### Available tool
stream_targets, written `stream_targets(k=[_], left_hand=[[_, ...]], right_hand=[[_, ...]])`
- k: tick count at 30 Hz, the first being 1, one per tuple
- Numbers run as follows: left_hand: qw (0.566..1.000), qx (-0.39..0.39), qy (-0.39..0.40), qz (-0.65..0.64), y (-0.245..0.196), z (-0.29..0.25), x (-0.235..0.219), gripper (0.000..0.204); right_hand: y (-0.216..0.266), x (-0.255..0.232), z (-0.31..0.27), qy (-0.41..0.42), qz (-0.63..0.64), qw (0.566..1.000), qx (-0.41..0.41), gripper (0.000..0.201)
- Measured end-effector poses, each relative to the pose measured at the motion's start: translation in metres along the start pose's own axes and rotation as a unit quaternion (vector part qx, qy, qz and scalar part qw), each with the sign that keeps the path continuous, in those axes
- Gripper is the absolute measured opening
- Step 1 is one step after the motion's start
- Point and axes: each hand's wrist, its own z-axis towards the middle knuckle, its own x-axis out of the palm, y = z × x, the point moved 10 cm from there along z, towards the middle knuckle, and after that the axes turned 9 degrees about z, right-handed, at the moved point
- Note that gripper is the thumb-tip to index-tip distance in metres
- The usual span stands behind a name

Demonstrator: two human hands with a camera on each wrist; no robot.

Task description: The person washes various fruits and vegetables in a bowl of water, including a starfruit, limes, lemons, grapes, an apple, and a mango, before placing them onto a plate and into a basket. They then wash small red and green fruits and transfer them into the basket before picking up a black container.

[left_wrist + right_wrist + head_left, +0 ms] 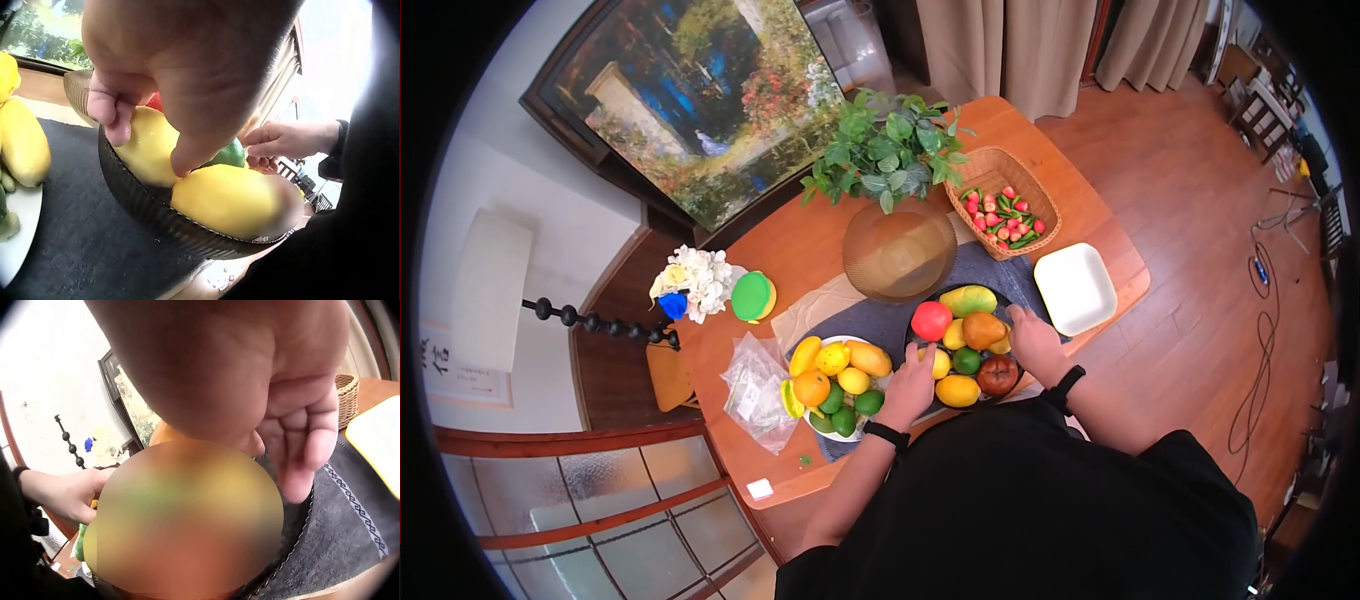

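A dark ribbed bowl [187, 234] of fruit stands before the person. At its left side the left hand [910, 388] reaches in, fingers and thumb on opposite sides of a yellow oval fruit [147, 144]. Another yellow fruit [228, 200] lies beside it. Over the right rim, the right hand [1036, 342] has its fingers loosely bent down near the inner wall, thumb close to the fruit. A brown-orange pear [983, 330], a red fruit [931, 320], a green fruit [966, 361] and a dark red fruit [998, 375] fill the bowl. A blurred patch hides much of the right wrist view.
Left of the bowl stands a white plate [809, 424] of yellow and green fruit, with a plastic bag [755, 395] beyond. Behind are an upturned-looking amber ribbed bowl [900, 250], a wicker basket [1040, 190] and a potted plant [890, 150]. A white tray [1076, 290] sits at right.
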Motion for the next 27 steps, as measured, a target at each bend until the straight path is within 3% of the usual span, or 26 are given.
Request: stream_targets(k=[1, 2, 4, 5, 7, 10, 13, 17, 20, 24, 27], left_hand=[[1.000, -0.004, -0.004, -0.022, 0.001, -0.002, -0.003, 0.061], [0.999, -0.008, -0.007, -0.043, 0.001, -0.003, -0.006, 0.061], [0.999, -0.014, -0.011, -0.050, 0.004, -0.006, -0.008, 0.061], [0.998, -0.017, -0.015, -0.056, 0.005, -0.008, -0.009, 0.061], [0.997, -0.024, -0.015, -0.066, 0.007, -0.009, -0.009, 0.061], [0.997, -0.031, -0.015, -0.071, 0.009, -0.010, -0.009, 0.061], [0.997, -0.032, -0.014, -0.072, 0.008, -0.011, -0.013, 0.061], [0.994, -0.052, -0.011, -0.101, 0.007, -0.013, -0.023, 0.060], [0.992, -0.076, -0.014, -0.104, 0.010, -0.013, -0.024, 0.054], [0.993, -0.062, -0.035, -0.094, 0.017, -0.009, -0.009, 0.051], [0.990, -0.100, -0.001, -0.100, 0.021, -0.010, -0.006, 0.047]], right_hand=[[0.008, -0.020, -0.003, -0.074, 0.065, 0.995, 0.017, 0.041], [0.014, -0.026, -0.004, -0.074, 0.066, 0.995, 0.016, 0.041], [0.042, -0.044, -0.007, -0.125, 0.145, 0.977, -0.095, 0.050], [0.047, -0.044, -0.005, -0.124, 0.146, 0.977, -0.095, 0.050], [0.070, -0.028, -0.001, -0.027, 0.133, 0.977, -0.167, 0.057], [0.068, -0.011, 0.004, -0.007, 0.098, 0.977, -0.190, 0.058], [0.049, -0.016, 0.009, -0.008, 0.190, 0.974, -0.125, 0.057], [0.016, -0.036, 0.006, -0.037, 0.177, 0.983, -0.028, 0.056], [-0.012, -0.027, 0.006, -0.061, 0.127, 0.990, -0.004, 0.057], [-0.011, -0.022, 0.005, -0.072, 0.140, 0.988, -0.009, 0.058], [0.001, -0.018, 0.004, -0.056, 0.147, 0.987, -0.029, 0.058]])
